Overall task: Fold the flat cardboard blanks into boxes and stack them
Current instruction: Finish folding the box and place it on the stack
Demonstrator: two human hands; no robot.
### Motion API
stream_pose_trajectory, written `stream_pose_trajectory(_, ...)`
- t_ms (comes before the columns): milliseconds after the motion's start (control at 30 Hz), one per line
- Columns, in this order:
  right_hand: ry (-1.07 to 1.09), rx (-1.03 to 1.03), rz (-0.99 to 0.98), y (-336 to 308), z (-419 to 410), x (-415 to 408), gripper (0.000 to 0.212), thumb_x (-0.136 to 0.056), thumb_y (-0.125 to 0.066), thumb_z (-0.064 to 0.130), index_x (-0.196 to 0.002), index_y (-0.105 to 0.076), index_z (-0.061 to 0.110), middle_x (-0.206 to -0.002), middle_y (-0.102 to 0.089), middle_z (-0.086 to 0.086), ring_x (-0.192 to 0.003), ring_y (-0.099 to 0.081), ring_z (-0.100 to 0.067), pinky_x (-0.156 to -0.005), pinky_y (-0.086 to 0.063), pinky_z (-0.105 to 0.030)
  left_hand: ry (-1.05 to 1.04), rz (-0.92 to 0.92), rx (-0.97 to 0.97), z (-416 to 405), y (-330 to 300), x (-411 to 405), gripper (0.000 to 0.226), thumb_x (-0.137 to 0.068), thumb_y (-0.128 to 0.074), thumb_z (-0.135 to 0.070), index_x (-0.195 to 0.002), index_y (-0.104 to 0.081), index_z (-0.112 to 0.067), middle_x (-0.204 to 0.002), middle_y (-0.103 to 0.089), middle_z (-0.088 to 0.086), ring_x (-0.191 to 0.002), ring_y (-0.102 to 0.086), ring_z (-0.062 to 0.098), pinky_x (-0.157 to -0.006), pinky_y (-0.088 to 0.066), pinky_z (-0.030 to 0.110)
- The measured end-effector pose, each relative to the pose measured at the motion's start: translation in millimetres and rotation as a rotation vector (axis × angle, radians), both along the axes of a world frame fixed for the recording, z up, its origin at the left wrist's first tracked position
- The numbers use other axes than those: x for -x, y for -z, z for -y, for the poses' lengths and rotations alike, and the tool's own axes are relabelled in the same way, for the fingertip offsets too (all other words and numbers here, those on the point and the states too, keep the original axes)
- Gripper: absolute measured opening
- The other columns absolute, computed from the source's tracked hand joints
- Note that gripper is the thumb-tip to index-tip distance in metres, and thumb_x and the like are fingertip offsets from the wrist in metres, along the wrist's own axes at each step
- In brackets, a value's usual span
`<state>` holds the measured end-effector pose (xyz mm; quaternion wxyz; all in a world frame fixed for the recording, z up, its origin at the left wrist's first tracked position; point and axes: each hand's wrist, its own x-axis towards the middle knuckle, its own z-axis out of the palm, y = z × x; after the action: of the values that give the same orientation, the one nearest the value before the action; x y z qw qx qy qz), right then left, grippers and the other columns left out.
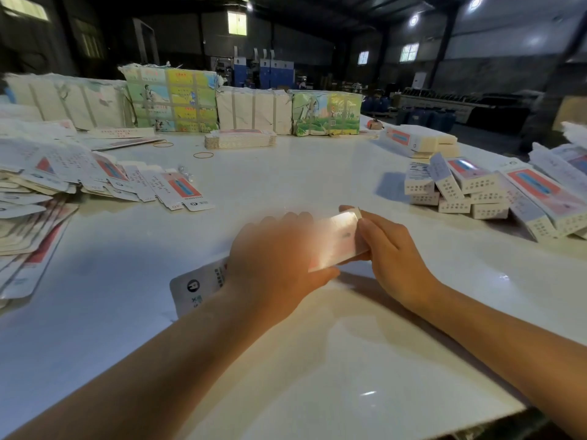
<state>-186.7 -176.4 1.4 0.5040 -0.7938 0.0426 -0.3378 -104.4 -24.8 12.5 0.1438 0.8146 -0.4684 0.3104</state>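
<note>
From the head view, a wide white table (286,173) filled a dim warehouse. Along its far edge stood taped bundles of wrapped packs (254,111), some plain white, some printed in green and yellow. In front of them lay a short stack of flat blanks (239,139), and two thin rubber bands (203,155) lay loose on the surface nearby. To the left sprawled a loose heap of flat white cardboard blanks with red and blue print (95,179). To the right sat a pile of folded white boxes with red panels (476,192), several lying on one another at differing angles.

Both bare forearms reached in from the near edge. The left hand (273,265) lay knuckles up over the middle of the white and pink cardboard blank being folded (336,242), its fingers curled round it in a closed grip; it hid much of the card. The right hand (390,249) pinched the far end of that blank, its thumb against a small white end flap (356,213).

The blank was held just above the table near its front middle, tilted, glare washing out its print; its rounded near tab with a black round mark showed beside the left wrist
</note>
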Motion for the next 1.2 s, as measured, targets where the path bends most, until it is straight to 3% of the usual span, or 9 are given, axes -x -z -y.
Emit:
stream_pose_trajectory(167, -0.036, -0.001, -0.008, -1.3, -6.7, 2.3, 0.025, -0.088, -0.035, 0.040, -0.105, -0.054, 0.039, -0.096, -0.063, 0.010, -0.096, -0.061, -0.021, -0.084, -0.050, -0.033, -0.012, 0.021, -0.004, 1.5, -3.0, 3.3, 0.062, -0.067, -0.068, -0.060, -0.095, -0.065, -0.005, -0.073, -0.063, 0.009, -0.060, -0.059, 0.028, -0.054, -0.034, 0.029)
stream_pose_trajectory(300, -0.125, 0.041, -0.179, -2.4, -14.8, 3.2, 0.064, -0.080, -0.046, 0.039, -0.140, -0.028, 0.027, -0.113, -0.053, 0.019, -0.104, -0.056, 0.006, -0.089, -0.046, -0.015, -0.029, 0.051, 0.003, 0.4, -2.3, -0.3, 0.059, -0.077, -0.051, -0.060, -0.091, -0.064, -0.005, -0.069, -0.061, 0.009, -0.056, -0.056, 0.028, -0.050, -0.038, 0.030)
stream_pose_trajectory(400, -0.211, 0.061, -0.270, -1.9, -15.9, 4.6, 0.084, -0.075, -0.055, 0.034, -0.144, -0.007, 0.029, -0.119, -0.045, 0.025, -0.103, -0.049, 0.021, -0.085, -0.040, -0.003, -0.012, 0.072, -0.019, -1.5, 0.1, -4.3, 0.055, -0.075, -0.053, -0.055, -0.089, -0.065, -0.003, -0.068, -0.060, 0.010, -0.054, -0.054, 0.027, -0.048, -0.039, 0.029)
stream_pose_trajectory(500, -0.294, -0.004, -0.302, -2.6, -10.2, 6.9, 0.091, -0.076, -0.058, 0.031, -0.146, 0.000, 0.032, -0.128, -0.042, 0.025, -0.116, -0.046, 0.014, -0.090, -0.039, -0.005, 0.013, 0.076, -0.021, -2.3, -1.2, -5.9, 0.064, -0.078, -0.036, -0.059, -0.089, -0.066, -0.004, -0.069, -0.061, 0.009, -0.053, -0.055, 0.026, -0.047, -0.041, 0.029)
stream_pose_trajectory(600, -0.276, 0.050, -0.299, -4.6, -4.8, 6.2, 0.092, -0.086, -0.063, 0.021, -0.148, 0.004, 0.032, -0.148, -0.031, 0.014, -0.134, -0.038, -0.003, -0.105, -0.036, -0.019, 0.077, 0.081, 0.005, -4.6, -1.0, -15.0, 0.056, -0.074, -0.061, -0.056, -0.090, -0.066, -0.002, -0.069, -0.063, 0.011, -0.053, -0.058, 0.030, -0.045, -0.044, 0.031)
stream_pose_trajectory(733, -0.091, 0.730, -0.069, -10.5, 0.3, 7.4, 0.075, -0.090, -0.052, 0.034, -0.146, -0.005, 0.020, -0.156, -0.015, -0.009, -0.137, -0.033, -0.022, -0.106, -0.039, -0.034, 0.120, 0.127, -0.041, -6.7, -2.9, -20.4, 0.064, -0.063, -0.061, -0.066, -0.090, -0.067, -0.008, -0.066, -0.063, 0.006, -0.049, -0.059, 0.025, -0.041, -0.043, 0.027)
stream_pose_trajectory(833, -0.037, 1.019, -0.052, -7.1, 5.7, 8.8, 0.069, -0.087, -0.057, 0.027, -0.146, -0.026, 0.011, -0.148, -0.032, -0.019, -0.127, -0.042, -0.032, -0.093, -0.048, -0.037, 0.166, 0.137, -0.025, -7.1, -1.0, -22.2, 0.064, -0.059, -0.054, -0.065, -0.087, -0.065, -0.009, -0.065, -0.064, 0.003, -0.047, -0.059, 0.020, -0.040, -0.042, 0.024)
stream_pose_trajectory(1033, 0.085, 1.123, 0.026, -2.4, 13.1, 2.5, 0.065, -0.082, -0.071, 0.022, -0.137, -0.045, 0.001, -0.125, -0.057, -0.020, -0.107, -0.052, -0.037, -0.085, -0.047, -0.046, 0.144, 0.254, 0.031, -3.7, 4.0, -18.4, 0.063, -0.078, -0.058, -0.056, -0.104, -0.066, 0.001, -0.104, -0.066, 0.021, -0.087, -0.062, 0.042, -0.072, -0.049, 0.052)
stream_pose_trajectory(1200, 0.288, 0.931, -0.016, -24.6, 52.6, 7.2, 0.057, -0.086, -0.064, 0.016, -0.139, -0.045, 0.007, -0.117, -0.057, -0.015, -0.104, -0.050, -0.034, -0.086, -0.043, -0.045, 0.394, 0.216, 0.150, 5.9, 15.5, -14.7, 0.034, -0.088, -0.038, -0.045, -0.101, -0.058, -0.021, -0.085, -0.067, 0.006, -0.082, -0.053, 0.022, -0.063, -0.044, 0.038)
